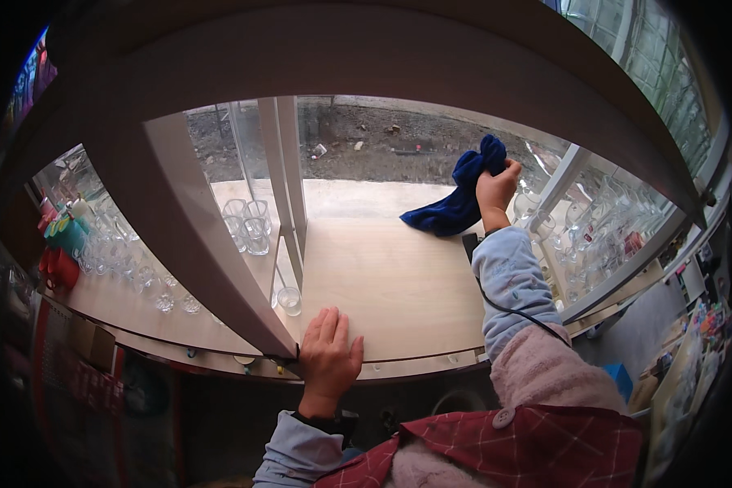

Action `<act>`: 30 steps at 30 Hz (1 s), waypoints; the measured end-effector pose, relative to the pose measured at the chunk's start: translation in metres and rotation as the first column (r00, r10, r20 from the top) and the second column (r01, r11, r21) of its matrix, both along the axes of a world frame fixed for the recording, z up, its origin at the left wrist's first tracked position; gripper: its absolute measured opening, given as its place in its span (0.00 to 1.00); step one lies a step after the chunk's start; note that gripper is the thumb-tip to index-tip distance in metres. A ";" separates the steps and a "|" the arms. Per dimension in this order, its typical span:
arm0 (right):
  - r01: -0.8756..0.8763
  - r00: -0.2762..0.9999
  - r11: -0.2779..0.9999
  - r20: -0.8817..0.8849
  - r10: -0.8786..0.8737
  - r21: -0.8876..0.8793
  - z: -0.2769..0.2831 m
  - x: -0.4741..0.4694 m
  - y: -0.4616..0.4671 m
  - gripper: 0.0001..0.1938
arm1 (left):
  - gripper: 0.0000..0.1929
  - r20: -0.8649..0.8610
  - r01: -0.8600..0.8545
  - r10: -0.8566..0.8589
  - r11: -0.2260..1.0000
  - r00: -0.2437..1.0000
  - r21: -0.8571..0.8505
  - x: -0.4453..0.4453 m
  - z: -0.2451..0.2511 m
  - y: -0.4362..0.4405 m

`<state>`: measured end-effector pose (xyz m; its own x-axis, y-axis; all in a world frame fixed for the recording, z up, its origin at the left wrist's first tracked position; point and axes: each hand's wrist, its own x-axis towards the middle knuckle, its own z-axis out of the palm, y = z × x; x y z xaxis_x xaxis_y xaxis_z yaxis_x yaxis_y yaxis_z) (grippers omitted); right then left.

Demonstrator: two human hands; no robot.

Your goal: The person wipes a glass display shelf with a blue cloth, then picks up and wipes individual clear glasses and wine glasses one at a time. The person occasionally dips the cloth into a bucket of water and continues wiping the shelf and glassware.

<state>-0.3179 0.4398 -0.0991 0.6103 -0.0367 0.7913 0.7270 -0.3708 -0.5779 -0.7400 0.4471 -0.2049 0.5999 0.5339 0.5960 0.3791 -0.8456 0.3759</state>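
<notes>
My right hand (499, 186) grips a dark blue cloth (448, 210) by its bunched upper part, at the window pane (372, 140) behind the shelf. The cloth's lower end hangs down to the back edge of the pale wooden shelf board (390, 280). My left hand (331, 354) rests flat on the front left of this board, its fingers stretched forward and holding nothing. Just beyond the left fingertips stands a small clear glass (290, 301).
Several drinking glasses (250, 226) stand behind the upright wooden post (201, 232) at left. Stemmed glassware (592, 226) fills a shelf at right. More glassware (128, 262), red mugs (59, 268) and a teal container (66, 235) are at far left. A wooden beam (366, 55) crosses above.
</notes>
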 end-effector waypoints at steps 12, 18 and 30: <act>-0.511 0.843 0.776 -0.040 0.536 -0.371 -0.032 -0.121 0.105 0.23 | 0.22 -0.037 -0.019 0.018 1.000 0.999 -0.006 0.003 0.004 -0.003; -0.208 0.978 0.839 -0.110 0.177 -0.503 -0.037 -0.041 0.016 0.22 | 0.22 -0.009 -0.006 0.005 1.000 1.000 -0.024 0.001 0.000 -0.002; -0.045 0.832 0.853 -0.493 -0.256 -0.519 -0.060 -0.034 0.023 0.25 | 0.22 0.007 -0.013 0.013 1.000 1.000 -0.014 0.002 -0.001 -0.001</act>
